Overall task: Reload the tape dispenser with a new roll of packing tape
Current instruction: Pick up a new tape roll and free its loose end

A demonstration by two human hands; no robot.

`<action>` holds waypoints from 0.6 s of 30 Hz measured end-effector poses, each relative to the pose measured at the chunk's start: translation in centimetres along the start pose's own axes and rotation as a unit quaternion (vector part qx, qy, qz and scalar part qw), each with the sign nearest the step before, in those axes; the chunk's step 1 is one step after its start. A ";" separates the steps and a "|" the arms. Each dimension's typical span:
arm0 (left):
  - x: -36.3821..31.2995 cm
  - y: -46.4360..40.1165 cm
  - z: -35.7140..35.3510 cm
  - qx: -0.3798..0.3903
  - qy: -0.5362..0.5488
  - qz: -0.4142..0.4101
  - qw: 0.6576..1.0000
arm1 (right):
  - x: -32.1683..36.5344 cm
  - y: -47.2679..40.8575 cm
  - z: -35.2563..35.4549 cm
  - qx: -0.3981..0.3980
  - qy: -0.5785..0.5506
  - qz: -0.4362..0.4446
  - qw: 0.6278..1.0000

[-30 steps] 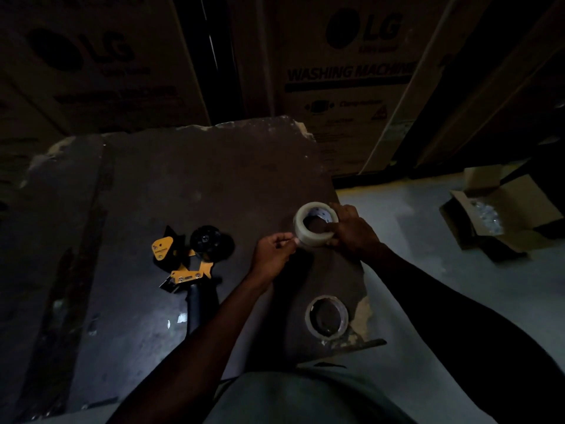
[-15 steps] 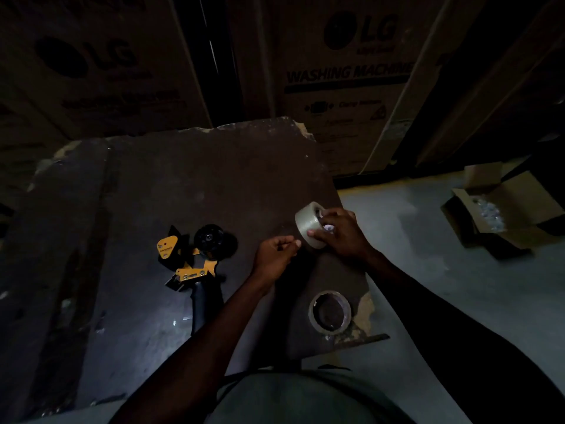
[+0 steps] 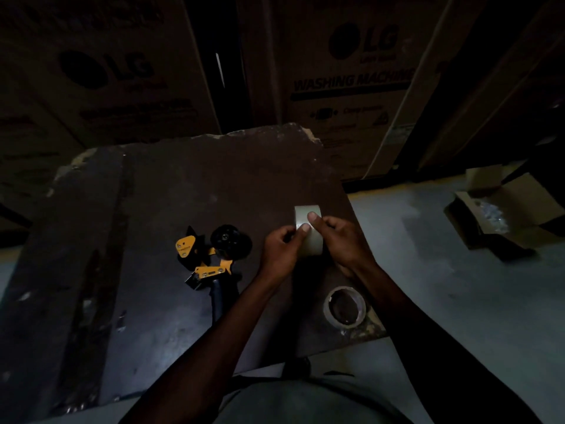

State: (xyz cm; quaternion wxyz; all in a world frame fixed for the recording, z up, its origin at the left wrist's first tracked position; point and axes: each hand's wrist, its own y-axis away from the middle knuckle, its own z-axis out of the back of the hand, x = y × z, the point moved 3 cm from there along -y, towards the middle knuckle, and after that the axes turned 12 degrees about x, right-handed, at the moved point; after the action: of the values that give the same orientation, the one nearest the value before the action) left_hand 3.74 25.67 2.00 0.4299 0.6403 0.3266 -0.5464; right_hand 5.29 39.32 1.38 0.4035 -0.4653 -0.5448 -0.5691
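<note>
While both hands (image 3: 305, 240) grip it, the tape roll (image 3: 309, 231) looks pale.

1. One tape dispenser (image 3: 211, 255), yellow and black.
2. Two tape rolls: one full roll (image 3: 308, 231), one nearly spent ring (image 3: 345, 307).
3. Two large printed cartons (image 3: 107, 71) (image 3: 351, 87).
4. One small open box (image 3: 504, 209).
5. Two hands (image 3: 279, 249) (image 3: 342, 240).

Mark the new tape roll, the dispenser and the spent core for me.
new tape roll (image 3: 308, 214): head view, on its outer wrapped face, above the thumbs.
tape dispenser (image 3: 211, 270): head view, on the yellow plate above the handle.
spent core (image 3: 329, 301): head view, on its left rim, near the table edge.
</note>
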 end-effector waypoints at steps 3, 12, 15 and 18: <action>-1.1 0.7 1.3 -0.014 0.001 -0.003 1.000 | 0.8 0.4 -2.0 0.005 -0.044 -0.003 0.999; -4.0 2.8 5.4 -0.030 0.045 0.046 0.997 | 2.8 0.8 -6.4 0.028 -0.083 0.056 0.995; -4.3 3.1 6.5 -0.030 0.074 0.049 0.996 | 3.2 1.1 -7.7 0.041 -0.081 0.070 0.993; -4.4 3.2 7.8 -0.039 0.090 0.042 0.994 | 3.3 1.5 -8.7 0.042 -0.075 0.068 0.994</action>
State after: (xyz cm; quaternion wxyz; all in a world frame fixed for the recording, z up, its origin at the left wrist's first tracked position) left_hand 2.48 17.52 6.72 0.4460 0.6831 0.3574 -0.4547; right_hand 5.16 30.72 5.15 0.4186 -0.5256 -0.5642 -0.4798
